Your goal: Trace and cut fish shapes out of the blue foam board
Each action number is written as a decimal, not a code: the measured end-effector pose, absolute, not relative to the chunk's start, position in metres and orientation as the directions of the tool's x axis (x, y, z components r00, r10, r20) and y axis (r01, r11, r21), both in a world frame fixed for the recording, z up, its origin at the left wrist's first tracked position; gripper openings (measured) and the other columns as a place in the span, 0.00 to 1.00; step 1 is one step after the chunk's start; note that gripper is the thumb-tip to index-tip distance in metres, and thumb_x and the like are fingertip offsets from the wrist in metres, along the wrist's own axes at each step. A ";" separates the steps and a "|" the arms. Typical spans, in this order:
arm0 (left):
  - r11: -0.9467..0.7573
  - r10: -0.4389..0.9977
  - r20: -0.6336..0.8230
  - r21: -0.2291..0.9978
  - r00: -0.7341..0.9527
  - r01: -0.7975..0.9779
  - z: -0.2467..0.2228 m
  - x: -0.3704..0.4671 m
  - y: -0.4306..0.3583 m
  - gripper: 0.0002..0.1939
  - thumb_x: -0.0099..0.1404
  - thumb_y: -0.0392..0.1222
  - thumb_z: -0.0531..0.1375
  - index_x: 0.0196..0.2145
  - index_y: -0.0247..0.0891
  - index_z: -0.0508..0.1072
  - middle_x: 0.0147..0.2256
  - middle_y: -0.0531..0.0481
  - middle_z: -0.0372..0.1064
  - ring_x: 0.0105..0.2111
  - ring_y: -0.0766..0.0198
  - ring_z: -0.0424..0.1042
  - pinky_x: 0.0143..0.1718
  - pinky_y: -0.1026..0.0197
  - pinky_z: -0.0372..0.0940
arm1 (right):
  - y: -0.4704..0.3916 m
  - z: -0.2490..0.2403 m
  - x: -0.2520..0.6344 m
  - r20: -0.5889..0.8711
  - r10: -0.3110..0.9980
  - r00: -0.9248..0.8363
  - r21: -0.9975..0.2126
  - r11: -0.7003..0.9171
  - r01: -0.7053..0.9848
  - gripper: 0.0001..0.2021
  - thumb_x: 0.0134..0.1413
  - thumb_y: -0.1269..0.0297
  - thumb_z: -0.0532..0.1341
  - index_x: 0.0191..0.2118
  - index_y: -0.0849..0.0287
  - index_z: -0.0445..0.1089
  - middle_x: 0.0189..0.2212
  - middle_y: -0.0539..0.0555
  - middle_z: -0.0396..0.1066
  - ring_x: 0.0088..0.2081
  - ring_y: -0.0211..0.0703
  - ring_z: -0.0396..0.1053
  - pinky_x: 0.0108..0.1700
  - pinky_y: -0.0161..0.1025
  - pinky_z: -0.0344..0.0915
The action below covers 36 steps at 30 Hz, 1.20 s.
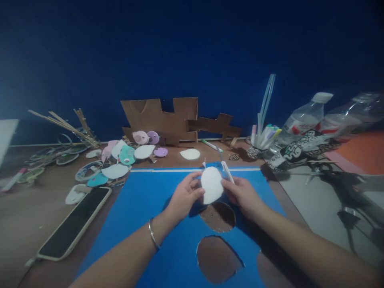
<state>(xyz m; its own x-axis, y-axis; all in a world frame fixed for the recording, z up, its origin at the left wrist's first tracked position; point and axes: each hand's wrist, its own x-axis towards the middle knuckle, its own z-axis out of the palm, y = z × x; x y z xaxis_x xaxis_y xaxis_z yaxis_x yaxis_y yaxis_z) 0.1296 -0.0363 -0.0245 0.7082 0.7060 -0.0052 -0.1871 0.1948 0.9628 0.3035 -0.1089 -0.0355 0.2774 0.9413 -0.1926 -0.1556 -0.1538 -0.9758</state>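
A white teardrop-shaped cutout [211,186] is held up in front of me, its pointed end toward the lower left. My left hand [187,194] pinches its left edge between thumb and fingers; a metal bangle circles that wrist. My right hand [241,194] touches the cutout's right edge with the thumb and also grips a white craft knife [227,172], whose blade points up and away. Below both hands lies a blue sheet [150,224] with several rounded holes cut in it, the brown table showing through them.
Bird-shaped cutouts [127,155] in pink, purple, teal and white cluster at the left back. A phone [76,224] lies left of the sheet. Cardboard pieces [159,118] lean on the blue wall. Markers [270,136], plastic bottles [307,116] and a black tool [349,216] are at right.
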 end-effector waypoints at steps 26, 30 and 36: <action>-0.183 0.498 0.047 0.982 0.866 0.052 -0.013 0.115 -0.038 0.64 0.37 0.45 0.73 0.64 0.51 0.37 0.64 0.40 0.37 0.61 0.38 0.43 0.57 0.37 0.46 | -0.110 -0.028 0.306 -0.244 0.968 0.064 -0.959 -0.231 -0.165 0.14 0.48 0.56 0.61 0.21 0.62 0.64 0.12 0.46 0.55 0.14 0.28 0.45 0.18 0.36 0.36; -0.219 0.514 0.075 0.975 0.854 0.046 -0.013 0.116 -0.036 0.58 0.39 0.44 0.72 0.62 0.49 0.44 0.62 0.40 0.41 0.60 0.39 0.46 0.57 0.39 0.48 | -0.111 -0.027 0.305 -0.231 0.969 0.087 -0.961 -0.213 -0.177 0.15 0.47 0.55 0.62 0.22 0.61 0.63 0.13 0.45 0.56 0.15 0.28 0.46 0.18 0.35 0.37; -0.224 0.540 0.175 0.973 0.823 -0.060 -0.016 0.118 -0.034 0.54 0.40 0.45 0.72 0.60 0.47 0.49 0.61 0.40 0.45 0.59 0.40 0.48 0.58 0.41 0.48 | -0.111 -0.029 0.302 -0.193 0.973 0.126 -0.973 -0.174 -0.153 0.18 0.48 0.49 0.60 0.25 0.60 0.63 0.15 0.46 0.56 0.16 0.30 0.47 0.19 0.34 0.40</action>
<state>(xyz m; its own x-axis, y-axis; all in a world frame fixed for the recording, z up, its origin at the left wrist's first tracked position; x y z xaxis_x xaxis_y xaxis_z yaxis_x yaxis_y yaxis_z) 0.1177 -0.0337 -0.0157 0.8234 0.5399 0.1746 -0.0597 -0.2235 0.9729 0.3016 -0.1106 -0.0286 0.1261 0.9730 -0.1934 -0.1530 -0.1735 -0.9729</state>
